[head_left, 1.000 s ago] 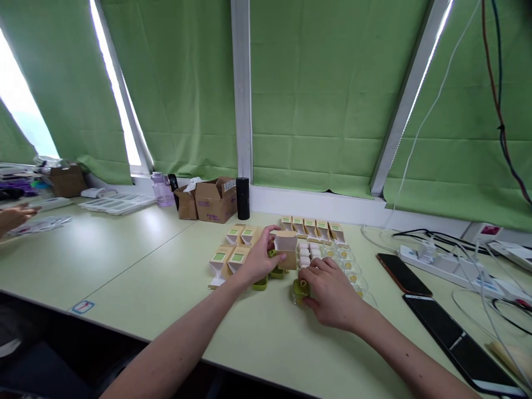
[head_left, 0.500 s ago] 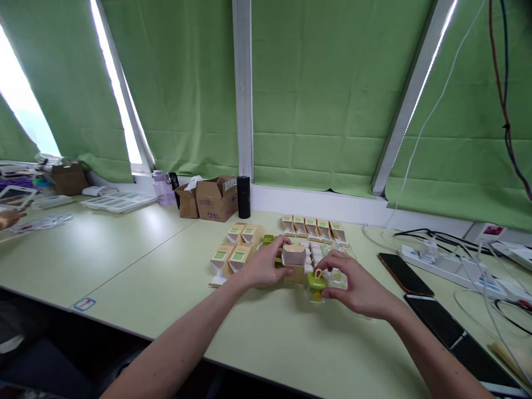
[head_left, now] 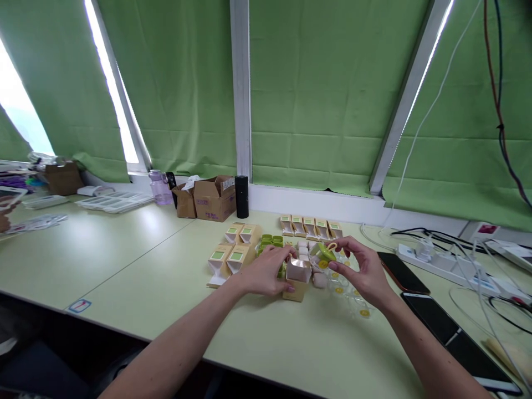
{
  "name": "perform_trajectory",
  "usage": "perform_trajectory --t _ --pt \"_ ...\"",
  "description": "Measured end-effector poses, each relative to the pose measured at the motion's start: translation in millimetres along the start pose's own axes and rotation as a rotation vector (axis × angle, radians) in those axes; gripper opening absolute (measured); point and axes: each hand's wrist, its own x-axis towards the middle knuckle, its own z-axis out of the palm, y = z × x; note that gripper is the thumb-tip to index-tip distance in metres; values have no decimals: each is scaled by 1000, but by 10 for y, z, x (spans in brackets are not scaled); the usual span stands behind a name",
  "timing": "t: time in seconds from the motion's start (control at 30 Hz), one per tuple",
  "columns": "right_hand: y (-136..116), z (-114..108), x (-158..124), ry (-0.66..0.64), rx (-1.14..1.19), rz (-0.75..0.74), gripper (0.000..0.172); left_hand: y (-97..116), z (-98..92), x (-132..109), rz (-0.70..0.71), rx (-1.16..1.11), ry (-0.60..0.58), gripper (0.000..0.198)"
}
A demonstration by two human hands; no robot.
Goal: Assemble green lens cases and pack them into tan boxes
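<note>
The left hand [head_left: 266,272] is clamped around an open carton [head_left: 298,272] (flaps up), which stands on the worktop [head_left: 174,277] in front of the person. The right hand [head_left: 361,272] pinches a green case [head_left: 324,253] between thumb and fingertips, raised just above and to the right of the carton's mouth. Clear packets [head_left: 347,289] holding yellow pieces lie under that hand. Boxes [head_left: 233,250] with green labels sit just left of the carton. A phone [head_left: 401,272] lies further right, well apart.
</note>
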Motion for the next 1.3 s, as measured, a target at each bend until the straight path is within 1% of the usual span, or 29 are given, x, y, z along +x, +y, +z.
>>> perform_trajectory --t 0.1,0.17,0.27,0.33,0.4,0.47,0.53,0.6,0.73,0.8,0.9,0.97,1.1,1.23,1.3 --pt "12 12 -2 41 18 10 25 27 -47 -23 9 -4 -8 74" --pt "22 13 2 73 38 20 26 55 -112 -45 29 -36 27 71" --pt "26 15 34 96 58 20 27 113 -247 -71 82 -115 116 54" --pt "16 29 74 102 60 10 28 148 -334 -76 140 -152 139 46" --pt "-1 62 120 115 62 2 29 159 -390 -72 199 -135 102 35" --pt "-19 114 158 136 64 -1 28 133 -395 -65 228 -90 49 27" --pt "-30 178 176 157 71 2 28 78 -346 -59 231 -54 31 25" --pt "-28 242 170 167 80 2 29 15 -259 -57 221 -31 51 24" --pt "8 336 112 173 69 -17 29 -68 -59 -38 192 -20 122 30" --pt "25 360 80 189 61 -27 30 -87 28 -13 185 -53 163 30" --pt "20 374 37 199 57 -48 29 -99 125 30 152 -136 255 28" --pt "-4 378 6 184 54 -58 28 -96 162 47 114 -202 287 28" --pt "-74 411 -63 134 43 -66 30 -84 187 33 56 -314 290 30" --pt "-121 484 -116 88 70 -135 30 -105 194 -10 19 -360 276 40" --pt "-123 518 -133 51 73 -146 30 -133 202 -22 3 -375 271 46"
